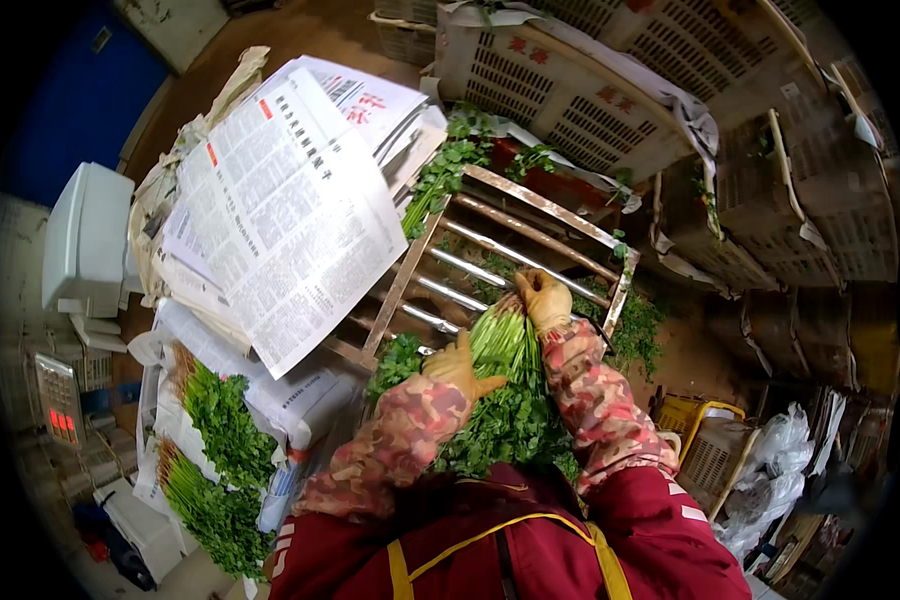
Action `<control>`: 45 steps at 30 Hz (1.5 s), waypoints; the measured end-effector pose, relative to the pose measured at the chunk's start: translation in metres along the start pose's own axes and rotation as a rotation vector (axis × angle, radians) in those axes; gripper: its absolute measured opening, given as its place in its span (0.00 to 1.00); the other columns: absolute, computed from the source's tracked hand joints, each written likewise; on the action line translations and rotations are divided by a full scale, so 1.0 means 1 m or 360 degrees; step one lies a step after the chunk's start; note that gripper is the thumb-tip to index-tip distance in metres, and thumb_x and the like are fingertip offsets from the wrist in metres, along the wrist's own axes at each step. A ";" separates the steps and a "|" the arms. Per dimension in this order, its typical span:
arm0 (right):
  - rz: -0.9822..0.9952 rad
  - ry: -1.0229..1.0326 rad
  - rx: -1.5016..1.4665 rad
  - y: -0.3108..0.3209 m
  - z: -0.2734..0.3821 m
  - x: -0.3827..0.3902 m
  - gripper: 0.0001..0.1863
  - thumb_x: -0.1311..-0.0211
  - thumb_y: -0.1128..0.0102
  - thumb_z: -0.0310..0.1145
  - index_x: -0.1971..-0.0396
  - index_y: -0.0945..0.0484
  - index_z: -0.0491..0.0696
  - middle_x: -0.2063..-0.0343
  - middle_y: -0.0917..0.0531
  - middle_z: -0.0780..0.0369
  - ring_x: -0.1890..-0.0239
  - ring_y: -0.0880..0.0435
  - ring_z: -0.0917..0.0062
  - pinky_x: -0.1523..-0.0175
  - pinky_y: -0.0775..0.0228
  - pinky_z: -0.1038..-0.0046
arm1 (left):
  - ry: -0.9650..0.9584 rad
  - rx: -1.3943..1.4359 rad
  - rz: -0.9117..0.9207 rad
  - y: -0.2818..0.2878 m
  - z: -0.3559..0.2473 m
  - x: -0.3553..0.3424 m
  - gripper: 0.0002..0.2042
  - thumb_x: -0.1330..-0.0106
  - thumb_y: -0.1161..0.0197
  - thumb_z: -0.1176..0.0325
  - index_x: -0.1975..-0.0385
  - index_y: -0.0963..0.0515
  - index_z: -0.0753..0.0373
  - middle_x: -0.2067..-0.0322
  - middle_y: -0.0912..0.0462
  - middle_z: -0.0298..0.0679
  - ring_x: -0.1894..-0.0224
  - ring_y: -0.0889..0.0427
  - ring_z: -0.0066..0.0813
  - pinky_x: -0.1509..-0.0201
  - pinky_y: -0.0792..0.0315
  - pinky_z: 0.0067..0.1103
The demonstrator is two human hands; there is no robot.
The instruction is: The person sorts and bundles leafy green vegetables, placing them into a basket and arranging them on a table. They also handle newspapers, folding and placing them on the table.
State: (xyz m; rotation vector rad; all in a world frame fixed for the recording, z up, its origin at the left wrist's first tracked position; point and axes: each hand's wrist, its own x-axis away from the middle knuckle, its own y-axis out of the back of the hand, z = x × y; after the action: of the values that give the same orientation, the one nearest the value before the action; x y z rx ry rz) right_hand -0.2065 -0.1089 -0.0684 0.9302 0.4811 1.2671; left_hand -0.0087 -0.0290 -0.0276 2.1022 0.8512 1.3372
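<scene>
A bunch of leafy green stalks [504,345], like coriander or Chinese celery, lies across the metal rack in front of my body, pale root ends away from me and leaves toward my chest. My right hand [543,300], in a tan glove, is closed at the root end, its curled fingers pinching some stalks. On the bunch's left side, my gloved left hand [457,368] lies against the stalks with its thumb stretched out over them and its fingers apart. Both forearms wear camouflage sleeves. The undersides of both hands are hidden.
Stacked newspapers [295,210] rise left of the metal rack [390,300]. More green bunches [232,430] lie on paper at lower left, near a scale with a lit red display [62,424]. Plastic crates [550,90] line the back and right. Clear plastic bags [775,465] lie at lower right.
</scene>
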 end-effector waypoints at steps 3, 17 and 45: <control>-0.0018 -0.0092 -0.0296 0.029 -0.058 0.017 0.36 0.42 0.43 0.61 0.45 0.27 0.45 0.53 0.19 0.50 0.49 0.21 0.57 0.43 0.31 0.63 | 0.0162 0.0052 0.0076 0.010 -0.003 -0.003 0.62 0.56 0.40 0.24 0.35 0.48 0.78 0.53 0.23 0.61 0.51 0.21 0.48 0.48 0.28 0.30; 0.1047 -0.0452 -0.0321 0.037 -0.099 0.122 0.62 0.53 0.39 0.70 0.32 0.53 0.37 0.43 0.29 0.41 0.38 0.30 0.54 0.34 0.41 0.68 | 0.0086 0.0666 -0.0016 -0.035 0.018 -0.022 0.49 0.48 0.32 0.40 0.35 0.43 0.69 0.46 0.26 0.56 0.44 0.26 0.45 0.39 0.34 0.32; 0.0777 0.0383 -0.0781 0.109 0.146 0.268 0.26 0.40 0.42 0.31 0.45 0.35 0.37 0.52 0.24 0.55 0.54 0.24 0.68 0.47 0.33 0.68 | -0.0662 0.2366 -0.1079 0.041 0.064 0.234 0.48 0.52 0.23 0.58 0.33 0.47 0.65 0.41 0.31 0.47 0.39 0.32 0.38 0.34 0.38 0.29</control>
State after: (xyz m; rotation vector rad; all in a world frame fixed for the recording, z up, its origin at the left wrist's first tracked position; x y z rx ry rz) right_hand -0.0873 0.0999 0.1491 0.4881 0.1071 1.8497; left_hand 0.1351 0.1091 0.1163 2.3310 2.4727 -0.3338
